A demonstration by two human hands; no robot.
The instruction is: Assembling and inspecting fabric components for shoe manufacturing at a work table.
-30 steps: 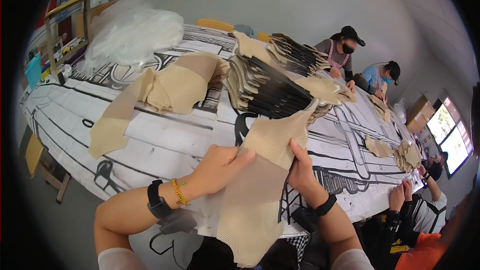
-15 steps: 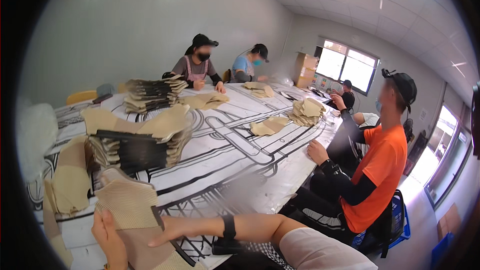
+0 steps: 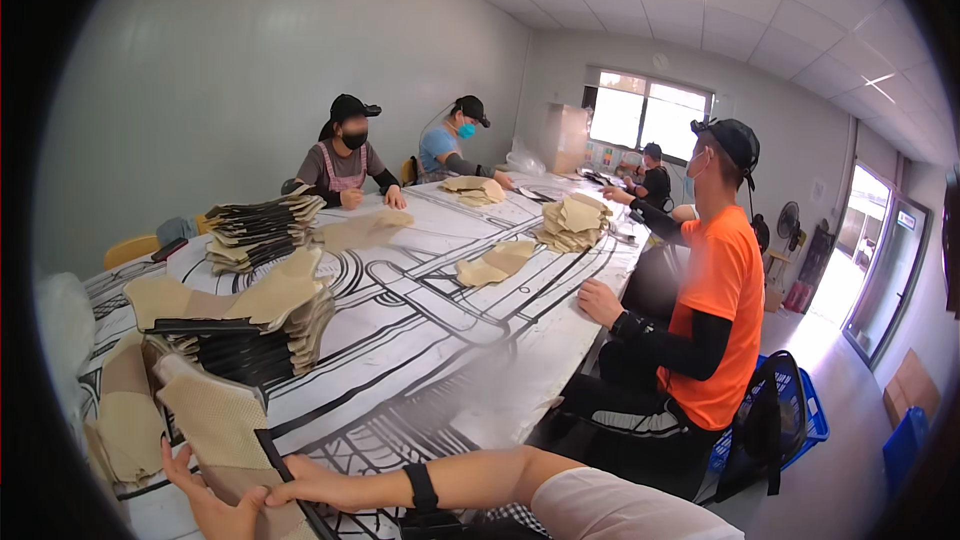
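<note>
A tan mesh fabric piece (image 3: 215, 422) with a black strip along one edge is held low at the near left. My left hand (image 3: 212, 508) grips it from the left side, its thumb lying across the face and some fingertips raised off the edge. My right hand (image 3: 312, 483), a black band on its wrist, pinches the black-edged side. Both thumbs come close together at a brownish middle panel. Just beyond lies a thick stack of similar tan pieces (image 3: 225, 306) with black edges. More tan pieces (image 3: 130, 408) lie left of the held one.
Farther back, the table (image 3: 400, 370), covered with a black-and-white line drawing, carries another stack (image 3: 258, 230) and a tan pile (image 3: 572, 223). A person in an orange shirt (image 3: 715, 310) sits close on the right. Other people sit along the far sides. Clear plastic (image 3: 65, 330) bulges at the left.
The view has swung right, so the scene sits farther left. My left thumb has come across the fabric piece toward my right hand, and both hands still hold the piece.
</note>
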